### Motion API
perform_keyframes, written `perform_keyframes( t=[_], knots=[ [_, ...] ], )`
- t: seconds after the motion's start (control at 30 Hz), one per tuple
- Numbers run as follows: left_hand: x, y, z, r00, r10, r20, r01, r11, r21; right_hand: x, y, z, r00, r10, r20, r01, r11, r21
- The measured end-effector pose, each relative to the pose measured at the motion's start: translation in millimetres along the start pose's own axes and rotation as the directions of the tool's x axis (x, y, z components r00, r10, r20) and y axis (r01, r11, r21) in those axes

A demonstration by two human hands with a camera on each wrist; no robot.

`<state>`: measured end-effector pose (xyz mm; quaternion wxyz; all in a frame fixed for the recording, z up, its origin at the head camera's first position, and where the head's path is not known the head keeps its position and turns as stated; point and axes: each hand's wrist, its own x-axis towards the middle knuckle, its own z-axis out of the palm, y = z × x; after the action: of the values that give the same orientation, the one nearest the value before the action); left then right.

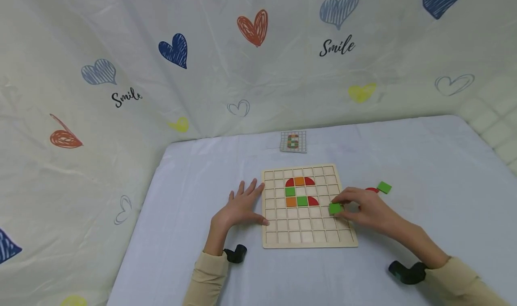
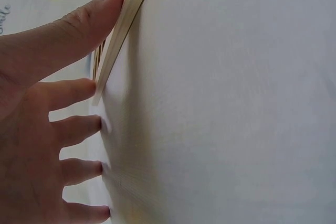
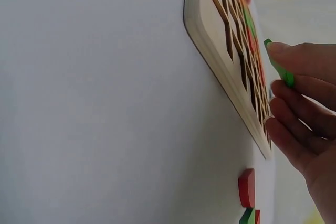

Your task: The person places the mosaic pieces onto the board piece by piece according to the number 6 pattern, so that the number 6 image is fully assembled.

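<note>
A wooden grid board (image 1: 286,238) lies on the white-covered table, with red, orange and green tiles set in some of its squares. Between thumb and fingertips my right hand (image 1: 369,209) pinches a green square tile (image 1: 335,208) over the board's right side. The right wrist view shows this green tile (image 3: 279,64) raised off the board. My left hand (image 1: 240,207) has its fingers spread at the board's left edge; in the left wrist view the thumb (image 2: 89,24) rests on the board's rim (image 2: 123,27).
A small printed pattern card (image 1: 293,142) lies behind the board. To the right, a loose green tile (image 1: 384,187) lies beside a red piece (image 1: 372,190), partly hidden by my right hand. A white curtain (image 1: 218,81) printed with hearts hangs behind the table.
</note>
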<state>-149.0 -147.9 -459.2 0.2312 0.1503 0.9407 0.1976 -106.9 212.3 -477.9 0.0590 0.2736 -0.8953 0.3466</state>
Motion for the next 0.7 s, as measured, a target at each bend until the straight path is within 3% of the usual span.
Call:
perform_keyframes(
  t=[0.2, 0.43, 0.7],
  knots=[
    [0.6, 0.0, -0.3, 1.0, 0.0, 0.002, 0.0, 1.0, 0.004, 7.3, -6, 7, 0.997, 0.052, 0.056, -0.05, 0.998, -0.029],
    [1.5, -0.2, 0.1, 1.0, -0.003, 0.003, 0.003, 1.0, 0.016, 15.7, -8, 14, 0.998, -0.01, 0.068, 0.012, 0.999, -0.034],
    [1.1, -0.6, -0.2, 1.0, 0.002, 0.004, -0.002, 1.0, 0.014, 23.2, -11, 23, 0.994, -0.011, 0.105, 0.009, 1.0, 0.013]
  ],
)
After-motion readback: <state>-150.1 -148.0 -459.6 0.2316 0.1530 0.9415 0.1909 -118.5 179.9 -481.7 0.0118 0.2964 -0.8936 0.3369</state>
